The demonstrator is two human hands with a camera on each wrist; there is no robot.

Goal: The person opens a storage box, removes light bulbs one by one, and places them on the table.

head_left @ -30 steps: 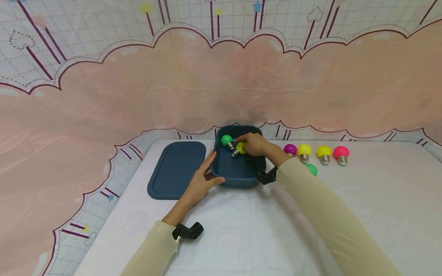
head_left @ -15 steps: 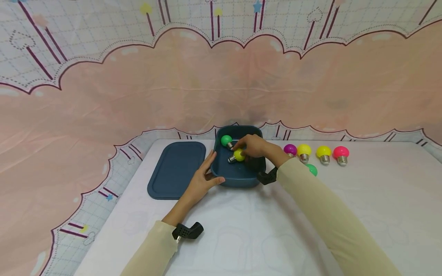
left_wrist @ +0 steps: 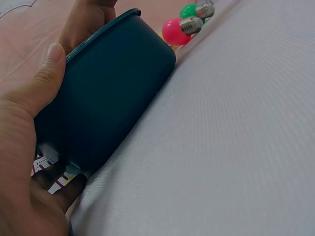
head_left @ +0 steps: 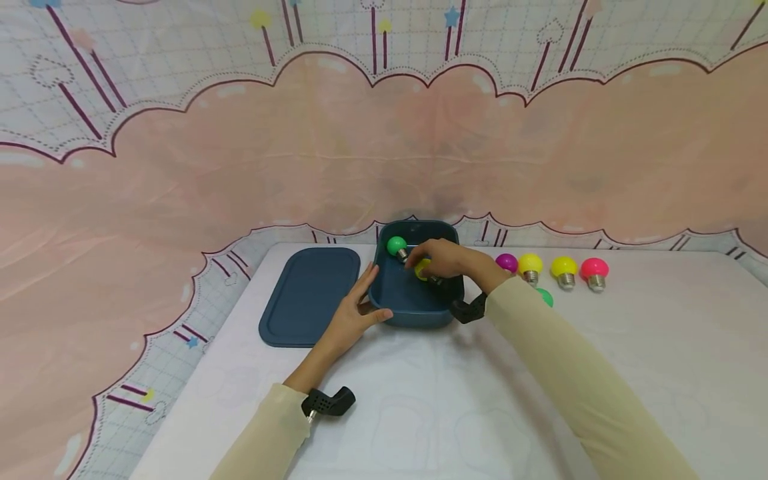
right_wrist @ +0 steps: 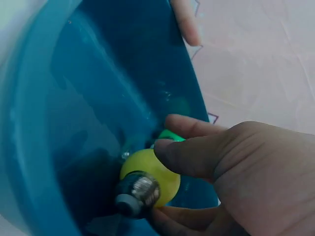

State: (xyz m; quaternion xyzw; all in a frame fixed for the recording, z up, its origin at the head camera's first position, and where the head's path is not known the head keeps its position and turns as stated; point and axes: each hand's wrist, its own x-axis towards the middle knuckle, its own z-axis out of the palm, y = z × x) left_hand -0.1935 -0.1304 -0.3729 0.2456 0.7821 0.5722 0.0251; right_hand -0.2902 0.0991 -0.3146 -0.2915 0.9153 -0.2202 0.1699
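A dark blue plastic box (head_left: 414,319) stands uncovered on the white table. My left hand (head_left: 351,320) holds its near left corner, thumb on the front wall and fingers along the left side. Inside the box, my right hand (head_left: 444,259) pinches a yellow light bulb (head_left: 422,269); in the right wrist view the thumb and lower fingers are around its globe, and its metal base (right_wrist: 140,191) faces the camera. Beside it lies a green light bulb (head_left: 396,245), mostly hidden by the fingers in the right wrist view.
The matching flat blue lid (head_left: 309,297) lies left of the box. To the right sit a purple bulb (head_left: 507,262), two yellow bulbs (head_left: 530,263), a pink bulb (head_left: 595,268) and a partly hidden green bulb (head_left: 545,297). A patterned cloth (head_left: 384,153) hangs behind.
The yellow bulb has turned inside the box, its base swinging from the left round to the right. My right fingers have shifted with it; the left hand stays on the box.
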